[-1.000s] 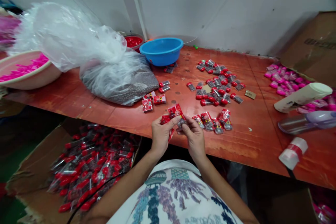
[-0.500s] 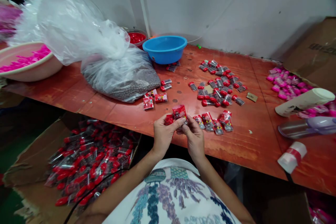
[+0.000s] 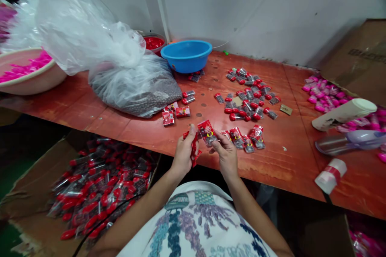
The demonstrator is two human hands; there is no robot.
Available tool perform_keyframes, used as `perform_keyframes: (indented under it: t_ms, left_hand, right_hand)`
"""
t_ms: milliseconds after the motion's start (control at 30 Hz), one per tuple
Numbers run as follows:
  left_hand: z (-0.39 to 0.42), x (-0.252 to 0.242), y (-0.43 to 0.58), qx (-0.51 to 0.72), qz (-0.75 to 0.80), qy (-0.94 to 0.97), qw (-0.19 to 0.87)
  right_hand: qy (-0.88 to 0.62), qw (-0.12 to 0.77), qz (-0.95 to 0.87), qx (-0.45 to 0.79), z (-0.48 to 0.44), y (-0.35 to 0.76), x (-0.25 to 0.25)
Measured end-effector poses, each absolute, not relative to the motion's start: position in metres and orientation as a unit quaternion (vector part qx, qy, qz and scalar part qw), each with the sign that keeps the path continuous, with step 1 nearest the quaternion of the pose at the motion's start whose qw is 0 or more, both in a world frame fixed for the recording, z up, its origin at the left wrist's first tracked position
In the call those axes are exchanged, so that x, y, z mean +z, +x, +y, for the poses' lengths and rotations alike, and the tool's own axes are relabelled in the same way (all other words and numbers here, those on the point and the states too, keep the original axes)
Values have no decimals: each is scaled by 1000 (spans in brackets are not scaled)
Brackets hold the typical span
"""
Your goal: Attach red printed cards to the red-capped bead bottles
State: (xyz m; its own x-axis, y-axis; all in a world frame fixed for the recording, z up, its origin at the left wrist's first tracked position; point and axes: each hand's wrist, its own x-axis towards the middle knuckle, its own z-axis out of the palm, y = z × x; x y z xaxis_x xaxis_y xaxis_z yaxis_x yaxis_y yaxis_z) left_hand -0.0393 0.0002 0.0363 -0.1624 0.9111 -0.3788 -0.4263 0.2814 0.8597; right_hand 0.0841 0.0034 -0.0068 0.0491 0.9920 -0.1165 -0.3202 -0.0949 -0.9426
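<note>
My right hand (image 3: 226, 154) pinches the lower edge of a small packet (image 3: 206, 132) with a red printed label and a clear lower part. My left hand (image 3: 183, 151) is closed around some red printed cards (image 3: 194, 150), thumb pointing up. The two hands are apart, above the front edge of the table. Just right of my right hand lie several similar red-labelled packets (image 3: 237, 138). Beyond them is a loose group of small clear containers with red caps (image 3: 249, 104) and dark contents.
A clear bag of dark beads (image 3: 135, 88) and a blue basin (image 3: 186, 58) stand at the back. Stacks of red cards (image 3: 168, 118) lie near the bag. Below left, a carton (image 3: 33, 200) holds many red-capped containers. Pink-capped containers (image 3: 328, 96) and a white cylinder (image 3: 343, 114) are at right.
My hands have moved apart. The packet is now held by my right hand alone, and my left thumb has lifted off it while that hand keeps the red cards.
</note>
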Motion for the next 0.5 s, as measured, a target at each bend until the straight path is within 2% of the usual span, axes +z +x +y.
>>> perform_keyframes:
  t_ms: [300, 433, 500]
  left_hand:
    - [18, 23, -22, 538, 552, 242, 589]
    - [-2, 61, -33, 562, 488, 302, 595]
    - [-20, 88, -42, 519, 379, 386, 662]
  right_hand:
    - [-489, 566, -297, 593, 6, 109, -16]
    - [-520, 582, -254, 570, 8, 136, -22]
    - [-526, 589, -245, 562, 8, 148, -22]
